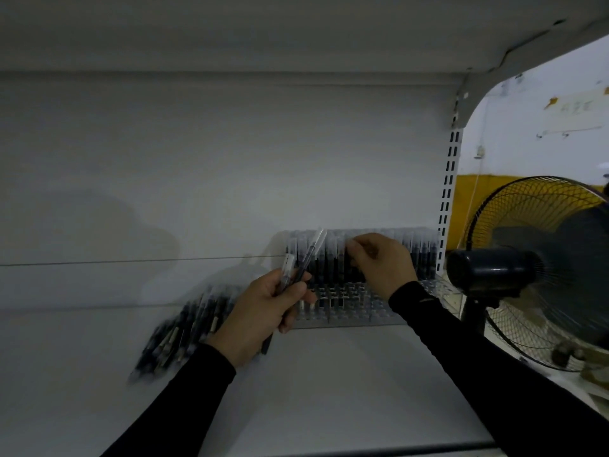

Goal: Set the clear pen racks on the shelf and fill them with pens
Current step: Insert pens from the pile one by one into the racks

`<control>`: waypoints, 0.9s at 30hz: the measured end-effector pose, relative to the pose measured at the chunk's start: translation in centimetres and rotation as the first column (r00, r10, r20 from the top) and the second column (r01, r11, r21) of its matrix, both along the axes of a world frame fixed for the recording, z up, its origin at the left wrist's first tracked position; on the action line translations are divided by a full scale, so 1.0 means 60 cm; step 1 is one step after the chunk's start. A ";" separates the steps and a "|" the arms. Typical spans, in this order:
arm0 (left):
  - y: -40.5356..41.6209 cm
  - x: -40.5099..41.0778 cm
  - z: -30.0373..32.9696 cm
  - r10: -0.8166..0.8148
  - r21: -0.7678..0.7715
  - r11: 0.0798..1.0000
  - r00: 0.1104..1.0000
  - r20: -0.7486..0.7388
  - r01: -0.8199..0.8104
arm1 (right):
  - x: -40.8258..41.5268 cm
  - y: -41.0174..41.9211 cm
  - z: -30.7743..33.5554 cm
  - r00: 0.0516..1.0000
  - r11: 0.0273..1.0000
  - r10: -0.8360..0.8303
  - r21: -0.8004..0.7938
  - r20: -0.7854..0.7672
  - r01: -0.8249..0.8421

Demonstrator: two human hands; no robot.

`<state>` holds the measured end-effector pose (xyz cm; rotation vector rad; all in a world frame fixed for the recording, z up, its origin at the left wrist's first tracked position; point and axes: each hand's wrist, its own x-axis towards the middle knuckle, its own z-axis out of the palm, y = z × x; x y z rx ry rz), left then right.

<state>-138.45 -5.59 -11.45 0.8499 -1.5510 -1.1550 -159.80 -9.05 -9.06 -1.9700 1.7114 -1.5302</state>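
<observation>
While held: two pens [301,258], left hand [263,318].

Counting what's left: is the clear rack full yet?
Not full. The clear rack has pens standing in its back rows, while its front slots are empty.

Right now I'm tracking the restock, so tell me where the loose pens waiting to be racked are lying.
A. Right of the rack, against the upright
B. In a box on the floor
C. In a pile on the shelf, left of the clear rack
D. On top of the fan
C: the pile of loose pens lies on the shelf to the left of the clear rack, beside the left hand.
</observation>
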 end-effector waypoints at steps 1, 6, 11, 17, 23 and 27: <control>-0.001 0.000 -0.001 -0.002 0.002 1.000 1.000 0.001 0.002 | 0.002 0.005 0.000 0.999 1.000 0.018 -0.009 0.040 -0.018; -0.002 -0.004 -0.002 -0.027 0.010 1.000 0.999 0.018 0.027 | 0.030 0.040 0.009 0.914 0.954 0.286 -0.001 0.287 -0.299; 0.005 -0.006 -0.002 -0.050 0.019 0.999 0.998 0.047 0.049 | 0.050 0.053 0.017 0.750 0.866 0.432 0.001 0.502 -0.500; 0.007 -0.003 0.002 -0.012 0.048 0.999 0.999 0.045 0.010 | 0.032 0.041 0.045 0.551 0.903 0.363 -0.139 0.752 -0.406; -0.002 -0.012 0.006 0.012 0.153 0.988 0.998 -0.065 -0.002 | -0.026 0.023 0.065 0.730 0.969 0.240 -0.202 0.640 -0.142; -0.001 -0.009 0.000 -0.027 0.102 0.994 1.000 -0.010 0.028 | -0.050 0.003 0.059 0.861 0.986 0.103 -0.164 0.498 -0.023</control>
